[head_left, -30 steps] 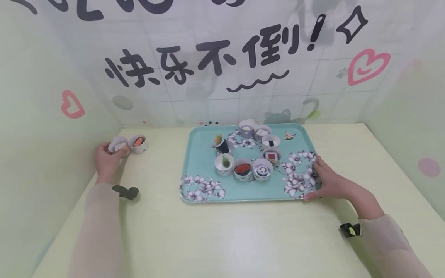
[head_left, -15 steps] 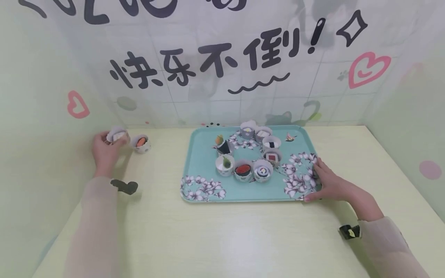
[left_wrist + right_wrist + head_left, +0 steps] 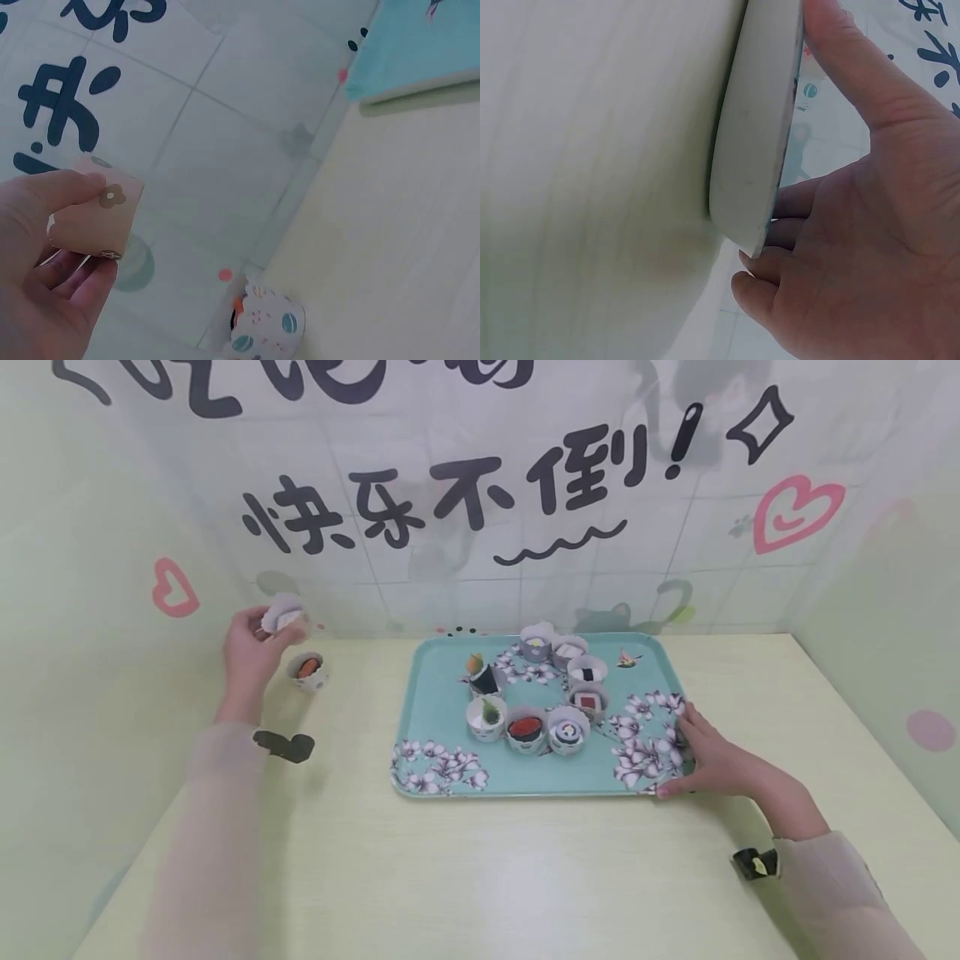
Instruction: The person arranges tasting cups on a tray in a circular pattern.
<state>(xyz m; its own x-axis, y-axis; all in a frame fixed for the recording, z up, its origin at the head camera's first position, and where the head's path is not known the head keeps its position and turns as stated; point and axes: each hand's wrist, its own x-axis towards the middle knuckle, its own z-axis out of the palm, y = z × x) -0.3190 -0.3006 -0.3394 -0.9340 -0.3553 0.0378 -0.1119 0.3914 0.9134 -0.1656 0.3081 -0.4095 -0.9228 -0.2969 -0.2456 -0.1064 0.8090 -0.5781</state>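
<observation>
My left hand (image 3: 257,647) pinches a small white paper baking cup (image 3: 281,612) between thumb and fingers, lifted above the table at the back left. Something pale sits inside it; the left wrist view shows a flower print on its side (image 3: 111,196). Just below, a second cup (image 3: 309,673) with an orange-topped toy sushi stands on the table. My right hand (image 3: 720,758) holds the front right corner of a turquoise flowered tray (image 3: 442,714), thumb at its front rim and fingers along its right rim (image 3: 754,150). Several cups with toy sushi, such as a red-topped one (image 3: 525,727), form a ring on the tray.
The pale wooden table (image 3: 480,868) lies in front of the tray. A printed back wall (image 3: 450,585) and side walls close in the space. A dark strap piece (image 3: 285,746) hangs at the left wrist, another (image 3: 753,862) at the right.
My left hand has raised the pale-filled cup off the table, up and slightly right, away from the orange-topped one. My right hand and the tray have stayed in place.
</observation>
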